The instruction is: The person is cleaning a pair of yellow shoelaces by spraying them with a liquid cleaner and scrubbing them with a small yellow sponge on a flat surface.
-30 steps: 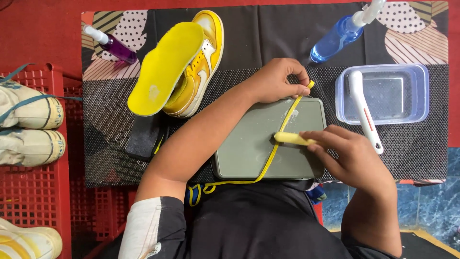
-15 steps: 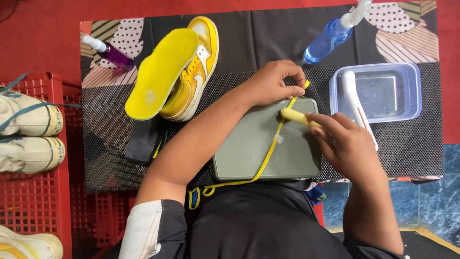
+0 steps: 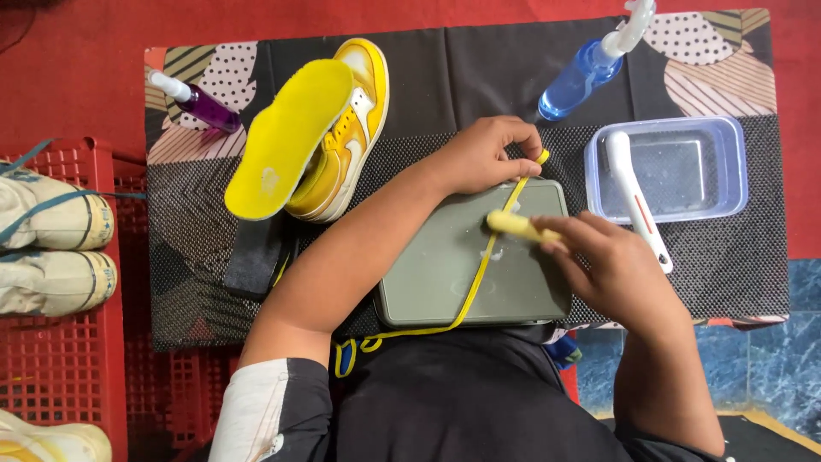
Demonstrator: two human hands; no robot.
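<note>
I am pinning the long yellow flat shoelace point(image 3: 479, 278) under my left hand point(image 3: 487, 154), grip clamped on its upper end, against the grey-green rectangular board point(image 3: 445, 274). My right hand point(image 3: 611, 265), grip clamped on a small yellow brush handle point(image 3: 517, 226), is pressing it onto the lace just below the left grip.
</note>
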